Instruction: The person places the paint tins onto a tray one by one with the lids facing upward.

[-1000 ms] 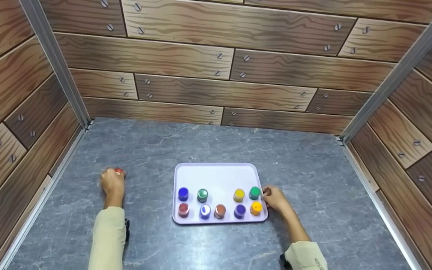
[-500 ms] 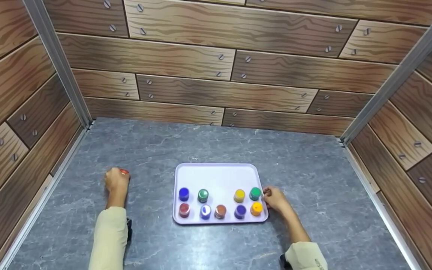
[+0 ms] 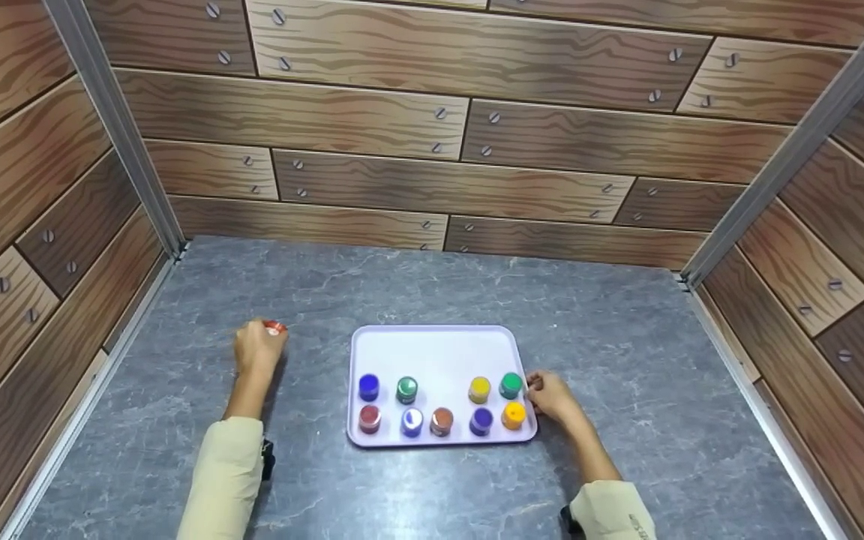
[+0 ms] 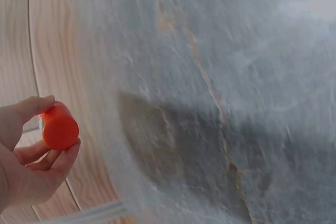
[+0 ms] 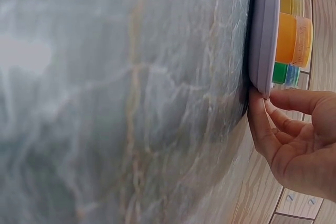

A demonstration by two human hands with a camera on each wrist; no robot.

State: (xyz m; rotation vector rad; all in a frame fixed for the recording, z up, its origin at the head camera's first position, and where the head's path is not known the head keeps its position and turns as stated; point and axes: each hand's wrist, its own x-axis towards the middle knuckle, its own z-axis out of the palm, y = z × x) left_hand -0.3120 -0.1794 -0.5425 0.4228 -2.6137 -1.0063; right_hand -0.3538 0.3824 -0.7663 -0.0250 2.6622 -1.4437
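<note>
Left of the tray, my left hand (image 3: 259, 346) grips a small orange-red paint jar (image 4: 60, 129) between thumb and fingers, above the table. In the head view only a bit of the jar shows past the fingers. My right hand (image 3: 552, 396) pinches the right rim of the lilac tray (image 3: 432, 345), thumb above and fingers beneath, as the right wrist view shows. Several paint jars stand on the tray's near half, among them a blue jar (image 3: 369, 387), a yellow jar (image 3: 479, 389), an orange jar (image 3: 513, 415) and a brown jar (image 3: 442, 421).
The tray lies on a grey marbled table (image 3: 312, 480). Wood-patterned walls (image 3: 372, 120) with metal corner posts (image 3: 113, 112) close in the back and both sides.
My left hand has moved to the right and slightly away from me with the jar, closer to the tray. My right hand and the tray have stayed put.
</note>
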